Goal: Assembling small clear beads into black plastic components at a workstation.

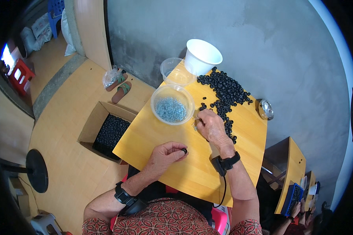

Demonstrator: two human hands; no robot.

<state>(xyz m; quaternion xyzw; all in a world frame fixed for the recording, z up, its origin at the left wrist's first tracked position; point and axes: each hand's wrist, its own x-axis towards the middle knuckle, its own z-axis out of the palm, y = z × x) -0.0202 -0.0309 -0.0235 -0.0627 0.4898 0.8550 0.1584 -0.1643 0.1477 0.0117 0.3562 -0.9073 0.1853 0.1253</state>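
My left hand (164, 158) is closed over the near part of the yellow table (153, 137), a small black round part (184, 150) pinched between thumb and forefinger. Beyond it, my right hand (211, 127) reaches down to the tabletop with its fingers drawn together; what they hold, if anything, is hidden. A few tiny silvery pieces (195, 126) lie by those fingertips. Just left of them stands a clear plastic bowl (155, 111) of small bluish-silver pieces (171, 109). A loose heap of black ring-shaped parts (225, 89) spreads behind and beside my right hand.
A white tub (202, 55) and a second clear tub (172, 70) stand at the table's far corner. A shiny metal bowl (266, 109) sits by the right edge. Left of the table, a cardboard box (91, 125) holds black parts. Other people's hands (296, 209) show at lower right.
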